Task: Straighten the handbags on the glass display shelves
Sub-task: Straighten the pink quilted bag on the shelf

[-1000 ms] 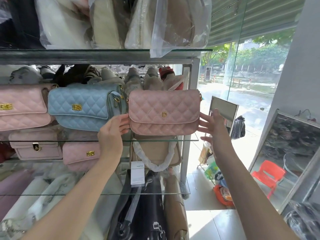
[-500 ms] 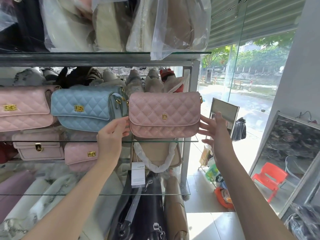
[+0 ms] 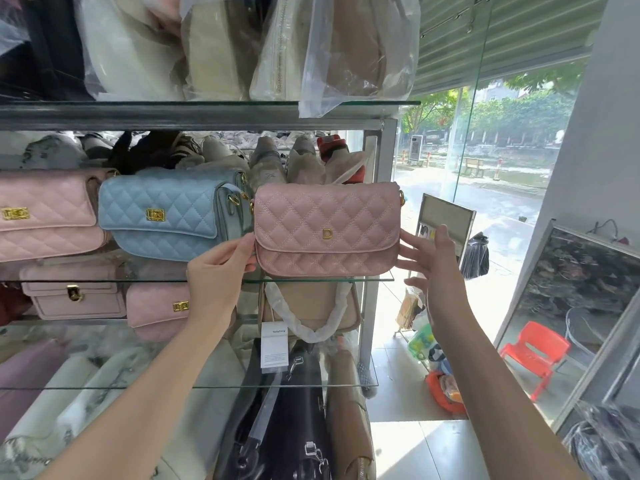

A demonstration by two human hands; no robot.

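A pink quilted handbag [image 3: 327, 230] with a gold D clasp stands upright at the right end of the middle glass shelf [image 3: 374, 279]. My left hand [image 3: 218, 271] grips its left edge with curled fingers. At the bag's right end is my right hand [image 3: 433, 265], fingers spread and fingertips resting against the side. Close to the left, a blue quilted handbag [image 3: 166, 216] sits slightly askew, its end turned towards the pink one. Another pink quilted bag [image 3: 45, 216] stands further left.
Plastic-wrapped bags [image 3: 242, 46] fill the top shelf. Below hang a beige bag with a wrapped handle [image 3: 311, 306] and a paper tag [image 3: 274, 348], with small pink bags [image 3: 72, 296] to their left. The metal shelf post [image 3: 381, 202] stands just right of the pink bag. A red chair [image 3: 533, 351] is on the floor.
Both hands stay at the two ends of the pink handbag. The bag and hands sit slightly lower in view; the right fingertips now rest against its end.
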